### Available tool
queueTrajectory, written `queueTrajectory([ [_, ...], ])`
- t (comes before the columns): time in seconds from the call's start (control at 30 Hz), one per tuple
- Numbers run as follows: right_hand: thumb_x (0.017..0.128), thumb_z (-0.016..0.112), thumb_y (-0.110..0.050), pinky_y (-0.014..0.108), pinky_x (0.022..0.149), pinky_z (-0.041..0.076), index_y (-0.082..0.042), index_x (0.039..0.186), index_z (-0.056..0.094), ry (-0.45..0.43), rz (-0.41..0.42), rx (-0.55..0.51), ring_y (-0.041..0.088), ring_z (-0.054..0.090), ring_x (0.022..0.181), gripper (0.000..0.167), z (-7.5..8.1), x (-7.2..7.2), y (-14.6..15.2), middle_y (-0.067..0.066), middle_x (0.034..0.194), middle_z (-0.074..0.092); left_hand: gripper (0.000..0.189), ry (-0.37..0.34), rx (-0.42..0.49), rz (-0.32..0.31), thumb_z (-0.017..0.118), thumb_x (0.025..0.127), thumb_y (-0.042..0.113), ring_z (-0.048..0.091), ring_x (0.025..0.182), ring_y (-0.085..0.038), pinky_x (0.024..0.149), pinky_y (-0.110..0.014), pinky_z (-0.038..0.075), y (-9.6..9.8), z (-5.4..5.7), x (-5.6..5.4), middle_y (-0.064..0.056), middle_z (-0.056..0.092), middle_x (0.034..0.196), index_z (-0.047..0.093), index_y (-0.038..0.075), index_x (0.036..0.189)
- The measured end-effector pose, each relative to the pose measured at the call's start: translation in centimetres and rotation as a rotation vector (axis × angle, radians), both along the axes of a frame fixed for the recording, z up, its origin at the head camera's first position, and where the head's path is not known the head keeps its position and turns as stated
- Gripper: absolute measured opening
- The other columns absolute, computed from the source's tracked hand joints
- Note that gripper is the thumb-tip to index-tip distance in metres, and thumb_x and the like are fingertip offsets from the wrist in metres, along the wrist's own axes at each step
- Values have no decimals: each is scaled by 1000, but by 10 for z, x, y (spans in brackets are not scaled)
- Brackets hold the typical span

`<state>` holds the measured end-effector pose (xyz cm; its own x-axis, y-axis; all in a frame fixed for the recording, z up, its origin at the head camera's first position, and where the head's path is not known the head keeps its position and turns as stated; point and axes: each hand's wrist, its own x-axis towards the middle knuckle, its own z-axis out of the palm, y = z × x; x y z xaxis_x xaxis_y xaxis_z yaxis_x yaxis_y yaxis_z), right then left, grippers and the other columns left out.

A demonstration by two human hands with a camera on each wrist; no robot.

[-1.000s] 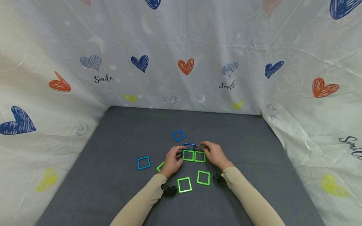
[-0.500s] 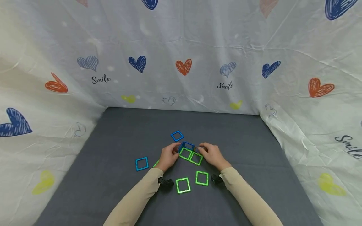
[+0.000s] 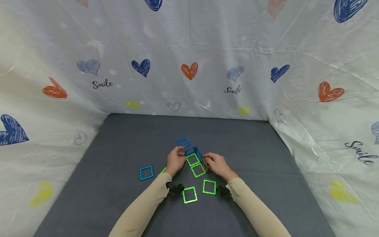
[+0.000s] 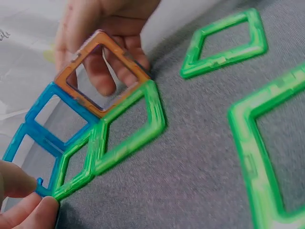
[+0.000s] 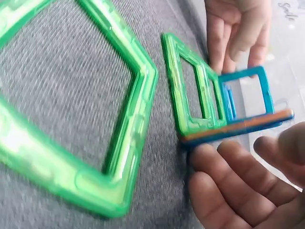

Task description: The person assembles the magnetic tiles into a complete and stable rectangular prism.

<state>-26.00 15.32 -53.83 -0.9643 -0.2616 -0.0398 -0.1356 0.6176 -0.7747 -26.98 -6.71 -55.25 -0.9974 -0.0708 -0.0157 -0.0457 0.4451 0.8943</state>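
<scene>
Joined green pair on grey cloth, with upright tiles along two edges. My left hand pinches the blue tile at the pair's far end. My right hand, fingers loosely bent without closing, lies beside the orange tile on its right edge; contact unclear. Cloth separates the pair from two nearer loose green tiles.

Both arms fwd, slvs to wrists: L arm, R arm, forearms angled inward. L hand pinching, thumb opp. fingers. R hand approx. level w/ L, fingers bent, slightly spread.
</scene>
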Motion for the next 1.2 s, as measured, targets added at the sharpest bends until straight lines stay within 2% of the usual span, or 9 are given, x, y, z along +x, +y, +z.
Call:
queueTrajectory([
  [0.07,103,47,-12,28,57,48,-5,131,66,-57,14,-15,13,58,60,34,0,1,-2,5,74,67,45,-19,9,6,67,91,2,73,103,-33,88,-49,60,1,0,-1,-17,74,114,62,7,136],
  [0.2,98,51,-5,29,56,49,-2,133,64,-93,20,-9,14,62,61,37,-1,1,-8,4,78,70,46,-53,45,6,66,92,4,71,106,-33,92,-50,58,2,1,-4,-16,75,117,61,8,138],
  [0.3,95,54,-2,29,56,48,0,131,65,-73,8,16,13,63,61,38,-2,1,-12,5,80,72,49,-94,117,2,65,92,5,71,106,-31,85,-43,58,3,-1,-5,-16,73,122,60,10,141],
  [0.43,90,59,-1,27,58,49,2,127,67,-34,-6,51,12,64,61,38,-3,1,-16,4,76,72,53,-138,272,-26,60,96,4,70,102,-25,73,-29,51,5,-3,-6,-20,67,134,52,10,148],
  [0.53,89,60,0,27,58,50,3,125,69,-13,-15,66,11,64,60,37,-4,1,-18,4,73,72,55,-148,359,-50,58,98,3,67,101,-25,70,-25,48,6,-4,-7,-24,61,139,47,9,152],
  [0.6,88,61,0,27,58,50,3,123,70,-5,-24,74,11,64,60,36,-4,0,-19,4,73,72,56,-147,380,-56,57,97,2,67,105,-28,71,-25,47,7,-4,-8,-24,60,141,47,9,152],
  [0.83,89,65,-1,25,56,44,-4,112,76,26,-39,106,10,57,57,26,-8,-3,-19,2,69,69,62,-129,359,-70,58,90,-4,61,130,-37,83,-29,55,8,-5,-9,-23,60,142,49,8,150],
  [1.07,89,62,1,25,57,40,-4,104,76,52,-33,132,11,51,56,22,-10,-3,-20,1,66,63,60,-128,334,-74,59,90,-3,60,132,-37,98,-43,56,6,-6,-8,-22,60,142,51,8,149],
  [1.2,90,62,0,25,57,40,-4,108,76,23,-44,130,11,52,56,24,-11,-1,-20,1,67,64,54,-87,250,-90,61,94,0,62,129,-36,101,-48,56,6,-8,-6,-21,61,141,54,8,146],
])
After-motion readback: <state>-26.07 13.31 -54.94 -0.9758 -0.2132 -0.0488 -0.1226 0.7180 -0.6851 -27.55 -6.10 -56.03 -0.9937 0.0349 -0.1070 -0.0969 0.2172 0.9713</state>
